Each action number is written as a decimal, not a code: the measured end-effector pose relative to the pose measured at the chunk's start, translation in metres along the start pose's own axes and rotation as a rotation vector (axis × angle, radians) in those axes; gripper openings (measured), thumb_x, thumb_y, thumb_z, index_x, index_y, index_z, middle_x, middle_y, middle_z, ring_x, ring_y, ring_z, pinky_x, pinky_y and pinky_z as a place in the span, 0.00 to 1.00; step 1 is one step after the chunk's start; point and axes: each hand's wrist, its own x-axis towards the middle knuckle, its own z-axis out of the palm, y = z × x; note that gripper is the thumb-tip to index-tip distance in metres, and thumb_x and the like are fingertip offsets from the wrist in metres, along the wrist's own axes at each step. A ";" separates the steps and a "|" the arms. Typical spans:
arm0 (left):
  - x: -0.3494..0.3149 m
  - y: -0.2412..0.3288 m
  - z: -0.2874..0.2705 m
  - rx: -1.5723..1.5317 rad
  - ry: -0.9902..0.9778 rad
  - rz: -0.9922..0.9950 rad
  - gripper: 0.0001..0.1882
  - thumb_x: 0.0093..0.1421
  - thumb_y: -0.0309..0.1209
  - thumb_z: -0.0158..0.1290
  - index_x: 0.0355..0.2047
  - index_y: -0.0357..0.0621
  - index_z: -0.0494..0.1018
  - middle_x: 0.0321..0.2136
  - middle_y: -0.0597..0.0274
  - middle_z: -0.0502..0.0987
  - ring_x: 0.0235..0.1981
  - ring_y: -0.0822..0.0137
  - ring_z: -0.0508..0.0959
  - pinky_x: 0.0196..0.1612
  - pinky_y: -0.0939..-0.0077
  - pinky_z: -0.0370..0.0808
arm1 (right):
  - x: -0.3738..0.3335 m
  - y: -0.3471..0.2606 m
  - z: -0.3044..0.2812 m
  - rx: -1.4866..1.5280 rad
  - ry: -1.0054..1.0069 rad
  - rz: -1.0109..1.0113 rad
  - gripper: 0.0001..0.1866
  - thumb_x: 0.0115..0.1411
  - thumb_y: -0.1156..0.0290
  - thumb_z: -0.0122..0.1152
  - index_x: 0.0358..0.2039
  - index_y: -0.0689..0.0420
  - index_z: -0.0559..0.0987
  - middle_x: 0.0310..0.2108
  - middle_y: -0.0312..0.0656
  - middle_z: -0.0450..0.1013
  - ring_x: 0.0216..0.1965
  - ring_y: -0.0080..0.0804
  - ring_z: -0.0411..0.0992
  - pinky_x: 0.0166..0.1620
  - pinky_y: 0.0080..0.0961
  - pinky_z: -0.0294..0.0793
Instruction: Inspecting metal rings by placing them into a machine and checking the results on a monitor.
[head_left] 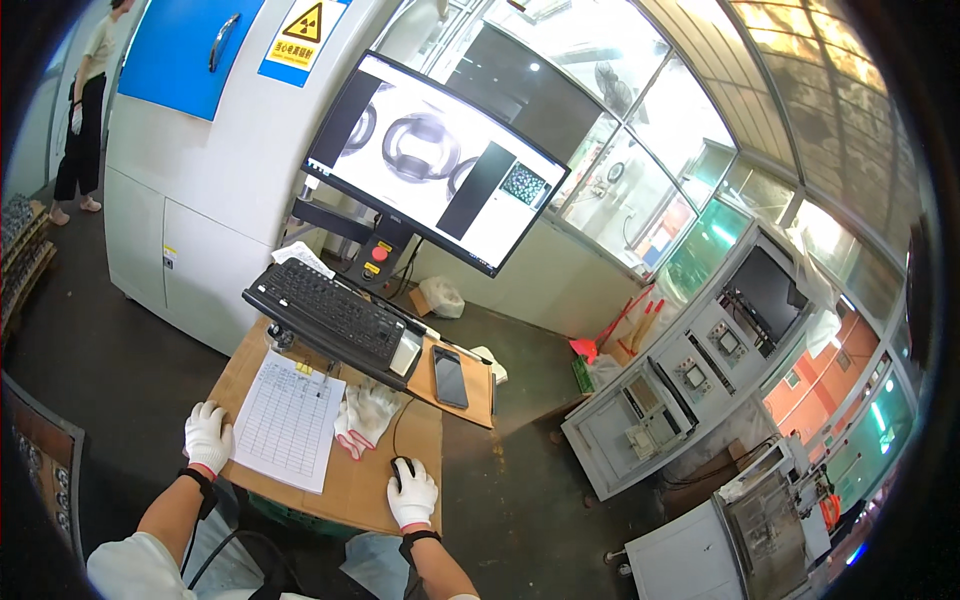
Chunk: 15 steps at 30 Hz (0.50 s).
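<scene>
My right hand [413, 497], in a white glove, is closed over a black computer mouse [402, 467] on the cardboard-covered table [385, 492]. My left hand [208, 440], gloved too, rests at the table's left edge with its fingers laid out, beside a stack of printed table sheets [285, 420]. It holds nothing that I can see. A crumpled pair of white gloves [366, 416] with red cuffs lies between the sheets and the mouse. Ahead, a monitor [430, 160] displays a grey picture of ring-shaped parts.
A black keyboard [330, 310] sits on a raised tray, with a phone [450, 377] to its right. Behind stands a large cabinet [190, 230] with a blue door. A red button [379, 253] is below the monitor. Grey machines [640, 420] stand right; another person [88, 110] is far left.
</scene>
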 end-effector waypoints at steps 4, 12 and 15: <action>-0.001 0.003 -0.003 -0.003 -0.017 0.002 0.16 0.56 0.30 0.60 0.45 0.43 0.78 0.55 0.50 0.75 0.61 0.44 0.70 0.61 0.51 0.69 | -0.001 0.003 0.004 -0.009 -0.015 0.007 0.26 0.58 0.58 0.64 0.59 0.40 0.77 0.59 0.49 0.74 0.50 0.55 0.76 0.52 0.52 0.75; 0.002 0.004 -0.001 -0.007 0.000 -0.003 0.15 0.55 0.30 0.60 0.44 0.44 0.77 0.54 0.53 0.75 0.60 0.46 0.70 0.59 0.50 0.69 | 0.000 0.003 0.006 0.023 0.012 0.039 0.31 0.58 0.58 0.64 0.63 0.46 0.73 0.59 0.50 0.74 0.51 0.56 0.76 0.53 0.52 0.75; 0.002 0.001 0.000 -0.020 0.014 0.028 0.15 0.55 0.29 0.60 0.44 0.44 0.77 0.54 0.52 0.75 0.59 0.45 0.71 0.59 0.49 0.69 | 0.002 0.003 0.002 0.025 -0.013 0.030 0.31 0.58 0.58 0.64 0.62 0.47 0.73 0.59 0.49 0.74 0.50 0.56 0.76 0.53 0.52 0.76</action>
